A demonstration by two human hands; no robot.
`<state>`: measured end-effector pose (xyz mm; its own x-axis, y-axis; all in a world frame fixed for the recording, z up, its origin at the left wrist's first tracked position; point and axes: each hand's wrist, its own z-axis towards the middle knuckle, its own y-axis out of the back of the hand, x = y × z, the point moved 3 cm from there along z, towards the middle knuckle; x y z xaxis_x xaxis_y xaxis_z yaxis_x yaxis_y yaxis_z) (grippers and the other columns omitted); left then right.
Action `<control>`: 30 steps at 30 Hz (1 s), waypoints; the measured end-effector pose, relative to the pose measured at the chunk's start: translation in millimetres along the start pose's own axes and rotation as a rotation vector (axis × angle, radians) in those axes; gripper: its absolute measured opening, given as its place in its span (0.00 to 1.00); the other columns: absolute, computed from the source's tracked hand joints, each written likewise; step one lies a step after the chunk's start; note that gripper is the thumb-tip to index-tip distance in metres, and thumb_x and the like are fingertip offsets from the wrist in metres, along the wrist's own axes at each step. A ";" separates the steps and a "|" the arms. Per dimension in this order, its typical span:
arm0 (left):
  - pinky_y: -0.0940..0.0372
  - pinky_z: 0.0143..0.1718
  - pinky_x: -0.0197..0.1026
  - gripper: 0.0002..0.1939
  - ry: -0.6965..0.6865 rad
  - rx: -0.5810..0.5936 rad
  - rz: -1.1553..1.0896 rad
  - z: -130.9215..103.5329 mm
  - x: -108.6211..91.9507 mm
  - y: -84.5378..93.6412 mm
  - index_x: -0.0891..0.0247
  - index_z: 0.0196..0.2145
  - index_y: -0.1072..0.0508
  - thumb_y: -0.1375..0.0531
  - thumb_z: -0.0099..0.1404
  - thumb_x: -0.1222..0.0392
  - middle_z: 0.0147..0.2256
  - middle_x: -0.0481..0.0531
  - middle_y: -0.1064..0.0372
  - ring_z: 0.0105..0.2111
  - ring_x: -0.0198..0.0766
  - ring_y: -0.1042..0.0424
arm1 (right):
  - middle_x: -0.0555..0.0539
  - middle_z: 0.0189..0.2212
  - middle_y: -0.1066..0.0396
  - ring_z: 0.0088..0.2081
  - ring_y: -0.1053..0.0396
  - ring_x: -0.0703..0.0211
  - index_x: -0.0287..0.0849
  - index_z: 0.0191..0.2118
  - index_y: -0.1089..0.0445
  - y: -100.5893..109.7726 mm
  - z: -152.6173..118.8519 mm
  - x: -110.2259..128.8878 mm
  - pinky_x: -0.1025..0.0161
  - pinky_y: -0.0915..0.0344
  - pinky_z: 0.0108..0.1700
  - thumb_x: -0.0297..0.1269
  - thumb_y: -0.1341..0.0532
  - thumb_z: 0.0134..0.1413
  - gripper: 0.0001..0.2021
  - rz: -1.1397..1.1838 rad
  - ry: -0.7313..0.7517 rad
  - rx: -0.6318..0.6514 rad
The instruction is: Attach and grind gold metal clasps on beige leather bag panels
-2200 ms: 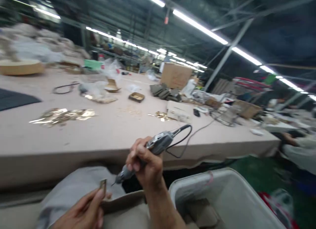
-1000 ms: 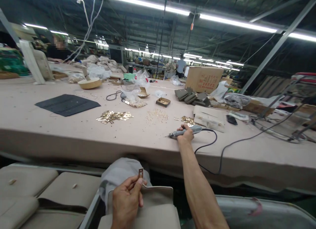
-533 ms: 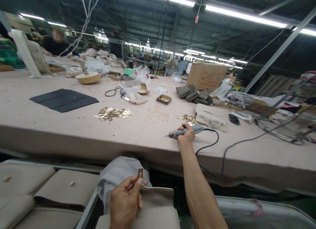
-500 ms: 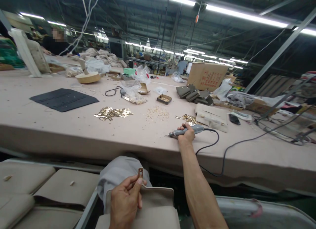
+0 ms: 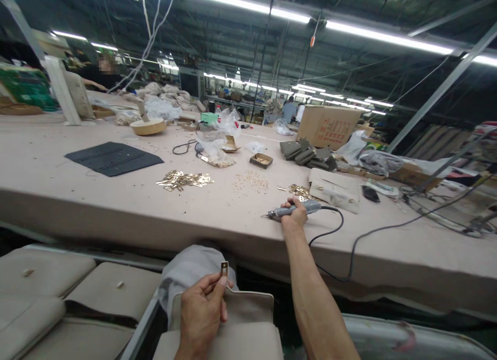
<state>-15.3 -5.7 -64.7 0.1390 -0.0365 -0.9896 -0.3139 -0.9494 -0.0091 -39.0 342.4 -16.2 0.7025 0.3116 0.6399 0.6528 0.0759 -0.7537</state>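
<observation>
"Condition of the left hand [image 5: 202, 311]?"

"It pinches a small gold-coloured metal plate [image 5: 224, 269], upright at the edge of a beige bag [image 5: 250, 307]."

"And the right hand [image 5: 295, 216]?"

"Wrapped around a grey corded electric screwdriver [image 5: 311, 207] at the table [image 5: 217, 215], pointing left; contact with the surface cannot be determined. A heap of similar plates [image 5: 183, 180] lies farther left."

I look through a single camera, worn on the person's head. It faces forward and down, from above and behind the two grips. The left hand [image 5: 201, 311] is quite near to the lens, the right hand [image 5: 297, 214] somewhat farther. Beyond both grips, my view runs across the table [image 5: 217, 210], and high above them, to ceiling lamps [image 5: 388, 38].
</observation>
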 end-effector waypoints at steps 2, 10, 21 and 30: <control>0.46 0.16 0.32 0.23 0.004 0.027 0.020 0.9 0.7 0.6 0.69 0.37 0.19 0.35 0.60 0.42 0.12 0.47 0.33 0.12 0.34 0.38 | 0.56 0.24 0.35 0.19 0.42 0.72 0.42 0.32 0.42 -2.9 -4.3 4.5 0.71 0.36 0.23 0.31 0.33 0.51 0.14 0.005 -0.014 0.013; 0.33 0.22 0.33 0.19 0.057 0.114 -0.021 -2.5 -5.2 -0.7 0.71 0.39 0.19 0.39 0.61 0.52 0.17 0.53 0.25 0.17 0.37 0.27 | 0.54 0.27 0.33 0.21 0.41 0.71 0.41 0.34 0.38 -9.8 -80.0 26.6 0.70 0.35 0.25 0.29 0.32 0.46 0.12 -0.007 -0.079 0.197; 0.27 0.23 0.34 0.14 0.116 0.146 -0.169 -3.7 -4.1 -3.7 0.73 0.39 0.19 0.39 0.61 0.60 0.21 0.55 0.22 0.20 0.39 0.22 | 0.51 0.27 0.30 0.21 0.39 0.68 0.41 0.33 0.32 -18.3 -222.1 22.1 0.66 0.36 0.26 0.33 0.29 0.52 0.10 -0.204 0.028 0.601; 0.26 0.22 0.35 0.12 0.125 0.131 -0.223 -2.5 -1.6 -3.8 0.72 0.37 0.20 0.39 0.60 0.61 0.25 0.56 0.21 0.20 0.39 0.22 | 0.50 0.27 0.29 0.20 0.38 0.67 0.40 0.32 0.27 -19.1 -237.0 4.4 0.65 0.37 0.25 0.32 0.31 0.57 0.06 -0.281 0.067 0.748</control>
<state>-12.0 -2.8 -62.7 0.3305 0.1229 -0.9358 -0.3797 -0.8904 -0.2511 18.8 117.8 36.5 0.5711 0.1308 0.8104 0.4614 0.7653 -0.4487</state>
